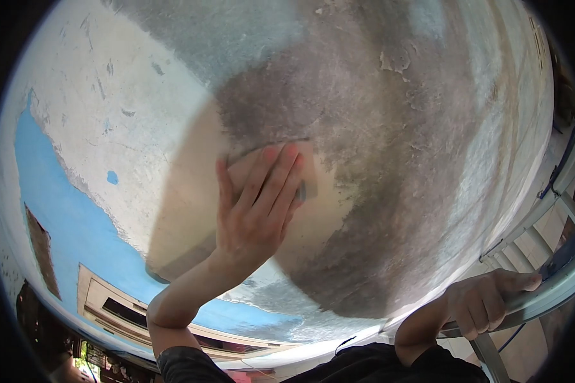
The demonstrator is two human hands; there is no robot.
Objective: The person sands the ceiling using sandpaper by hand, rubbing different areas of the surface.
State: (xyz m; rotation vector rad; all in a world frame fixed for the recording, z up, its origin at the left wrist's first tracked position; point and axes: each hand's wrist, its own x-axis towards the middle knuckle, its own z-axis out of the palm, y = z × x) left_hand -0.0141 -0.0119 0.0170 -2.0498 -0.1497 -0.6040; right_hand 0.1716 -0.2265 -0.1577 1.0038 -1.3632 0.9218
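Observation:
My left hand (255, 210) presses a flat, pale sheet or pad (310, 169) against the wall, its fingers stretched over it; what the pad is made of cannot be told. Around the hand the wall (358, 83) is mottled grey and brown, with a smooth beige patch (185, 191) to the left. Down at the lower right, my right hand (482, 303) is closed round a pale metal rail (549, 290), thumb resting along it.
Blue paint (89, 191) covers the wall at the left, above a cream-framed opening (118, 309). At the right edge stand metal bars like a ladder or frame (530, 223), with pale floor tiles (546, 246) below.

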